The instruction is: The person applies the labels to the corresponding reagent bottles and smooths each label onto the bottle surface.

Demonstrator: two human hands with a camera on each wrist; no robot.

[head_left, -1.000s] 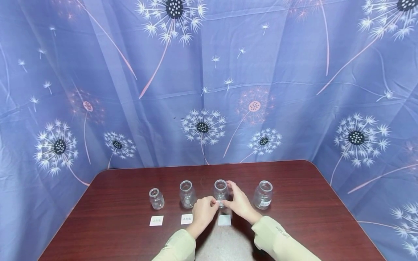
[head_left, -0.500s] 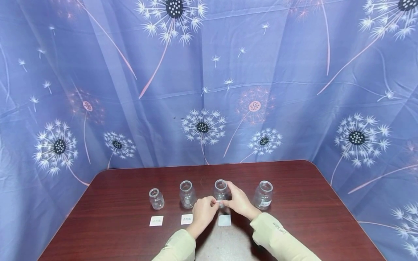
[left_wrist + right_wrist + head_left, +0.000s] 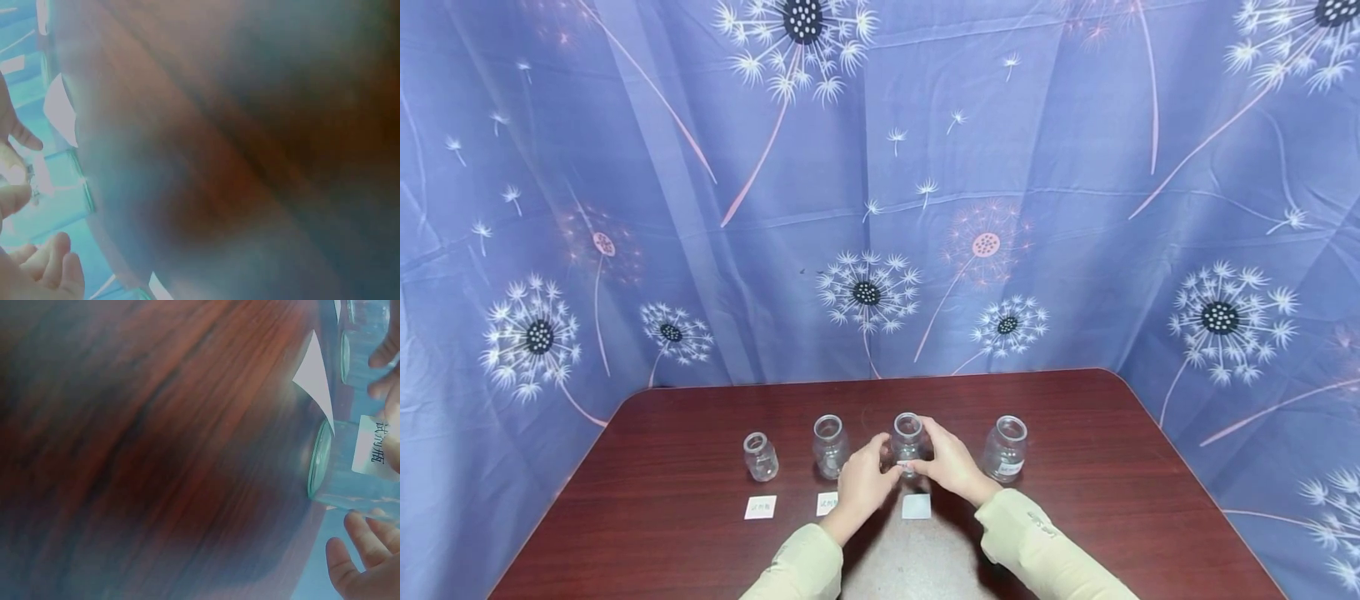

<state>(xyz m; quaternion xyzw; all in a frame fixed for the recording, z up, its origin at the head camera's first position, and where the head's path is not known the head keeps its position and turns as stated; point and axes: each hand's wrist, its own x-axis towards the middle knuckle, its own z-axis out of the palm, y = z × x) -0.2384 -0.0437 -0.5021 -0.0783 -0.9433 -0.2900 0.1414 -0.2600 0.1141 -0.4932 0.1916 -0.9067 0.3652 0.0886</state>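
A clear glass jar [image 3: 907, 446] with a white label [image 3: 370, 445] stands between both hands. The right hand [image 3: 953, 462] holds this jar, fingers round its right side and thumb on the label. On the left, the left hand [image 3: 862, 482] has its thumb near the label and its fingers spread beside the jar. In the left wrist view, a gap shows between the left hand's fingers [image 3: 53, 265] and the jar wall [image 3: 72, 190]. The right wrist view puts the right hand's fingers [image 3: 359, 544] right at the jar's side.
A labelled jar [image 3: 1004, 450] stands to the right. Leftward are a second jar [image 3: 830, 448] and a smaller jar [image 3: 762, 458]. White cards [image 3: 760, 507] lie in front, with a greyish card [image 3: 916, 506] before the middle jar. Behind the dark wooden table [image 3: 647, 483] hangs a blue curtain [image 3: 775, 292].
The left hand has let go of the label, its fingers spreading back and to the left. More of the label now shows. The right hand stays at the jar.
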